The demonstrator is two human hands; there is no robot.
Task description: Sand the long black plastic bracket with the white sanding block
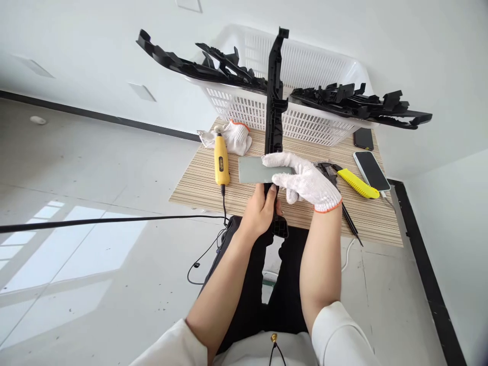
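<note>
My left hand (260, 211), bare, is closed around the lower part of a long black plastic trim piece (275, 122). That piece points away from me, and its upper end lies in front of the basket. My right hand (310, 184) wears a white knit glove with an orange cuff. Its fingers grip a flat grey-green rectangular piece (251, 170), which lies across the trim piece just above my left hand. Where the two meet, the glove hides part of the contact.
A white plastic basket (236, 99) bears more black trim pieces (343, 101) on its rim. On the wood-grain table (190, 180) lie a yellow corded rotary tool (221, 160), a white glove (238, 140), a yellow-handled knife (358, 184), and two phones (371, 170). A black cable (114, 221) runs left.
</note>
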